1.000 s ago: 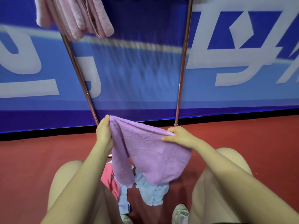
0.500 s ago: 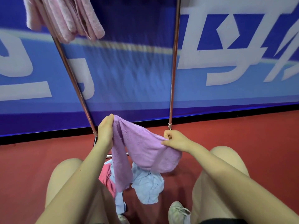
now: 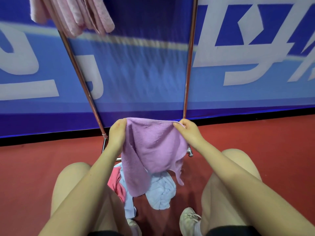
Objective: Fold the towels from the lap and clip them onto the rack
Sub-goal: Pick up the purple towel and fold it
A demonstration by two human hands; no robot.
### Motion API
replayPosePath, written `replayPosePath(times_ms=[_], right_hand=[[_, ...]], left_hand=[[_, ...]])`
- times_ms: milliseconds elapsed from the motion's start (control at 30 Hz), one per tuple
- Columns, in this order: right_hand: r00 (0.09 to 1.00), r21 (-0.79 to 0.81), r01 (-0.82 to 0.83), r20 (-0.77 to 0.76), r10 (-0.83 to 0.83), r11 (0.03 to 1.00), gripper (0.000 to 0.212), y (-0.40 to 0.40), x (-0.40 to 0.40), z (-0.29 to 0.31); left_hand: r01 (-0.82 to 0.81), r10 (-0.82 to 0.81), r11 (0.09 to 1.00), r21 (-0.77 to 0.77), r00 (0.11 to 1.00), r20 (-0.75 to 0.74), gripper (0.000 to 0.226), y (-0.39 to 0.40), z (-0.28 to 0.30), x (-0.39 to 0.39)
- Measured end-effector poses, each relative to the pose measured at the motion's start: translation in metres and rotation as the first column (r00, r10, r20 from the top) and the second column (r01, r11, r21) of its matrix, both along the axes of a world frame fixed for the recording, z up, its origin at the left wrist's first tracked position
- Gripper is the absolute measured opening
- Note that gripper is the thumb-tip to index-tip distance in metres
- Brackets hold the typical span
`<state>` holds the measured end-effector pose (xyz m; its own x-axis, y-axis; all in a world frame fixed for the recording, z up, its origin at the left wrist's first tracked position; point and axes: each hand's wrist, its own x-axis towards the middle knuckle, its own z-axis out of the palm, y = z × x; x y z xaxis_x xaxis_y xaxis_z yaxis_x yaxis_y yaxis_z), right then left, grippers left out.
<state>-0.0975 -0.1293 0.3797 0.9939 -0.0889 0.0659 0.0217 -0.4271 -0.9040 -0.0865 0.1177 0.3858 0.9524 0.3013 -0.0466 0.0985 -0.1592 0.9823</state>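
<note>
Purple towel (image 3: pixel 153 149): centre frame, top edge stretched horiz. btwn both hands, rest hangs down.
L hand (image 3: pixel 117 132): pinches top left corner.
R hand (image 3: pixel 187 129): pinches top right corner.
Lap: pink towel (image 3: pixel 115 183), blue towel (image 3: pixel 160 193).
Rack (image 3: pixel 188 68): pink towels (image 3: pixel 76 12) hang upper left.

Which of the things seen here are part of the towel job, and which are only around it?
Part of the job:
- purple towel, held by left hand and right hand
- light blue towel and pink towel at the lap
- rack
- pink towels already hung

Only around:
- blue banner
- red floor
- white shoe
</note>
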Motion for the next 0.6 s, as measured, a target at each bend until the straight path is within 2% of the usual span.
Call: replayPosePath(times_ms=[100,167,267,300,400,533,600], right_hand=[[1.000,-0.041,-0.022,-0.005,0.022,0.999,0.016,0.012,0.000,0.006],[0.993,0.015,-0.115,-0.027,0.116,0.993,0.007,0.025,-0.004,0.010],[0.971,0.056,-0.239,-0.021,0.240,0.970,0.031,0.044,-0.009,0.013],[0.961,0.052,-0.274,-0.020,0.275,0.960,0.032,0.050,-0.009,0.014],[0.921,0.022,-0.378,-0.088,0.379,0.925,0.017,0.063,-0.008,0.013],[0.913,0.050,-0.392,-0.107,0.395,0.919,0.047,0.074,-0.006,0.015],[0.912,0.106,-0.382,-0.120,0.393,0.918,0.051,0.076,-0.005,0.021]], left_hand=[[0.156,-0.170,0.975,0.158,0.982,0.083,0.024,-0.007,-0.004,-0.006],[0.272,-0.305,0.925,0.266,0.948,0.088,0.021,-0.013,-0.006,-0.009],[0.390,-0.441,0.859,0.330,0.893,0.092,0.017,-0.017,-0.006,-0.011],[0.416,-0.469,0.849,0.326,0.878,0.101,0.016,-0.018,-0.005,-0.011],[0.459,-0.511,0.840,0.287,0.849,0.137,0.017,-0.017,-0.002,-0.015],[0.456,-0.500,0.854,0.249,0.852,0.154,0.017,-0.012,0.000,-0.017],[0.444,-0.485,0.862,0.244,0.862,0.148,0.014,-0.006,-0.001,-0.017]])
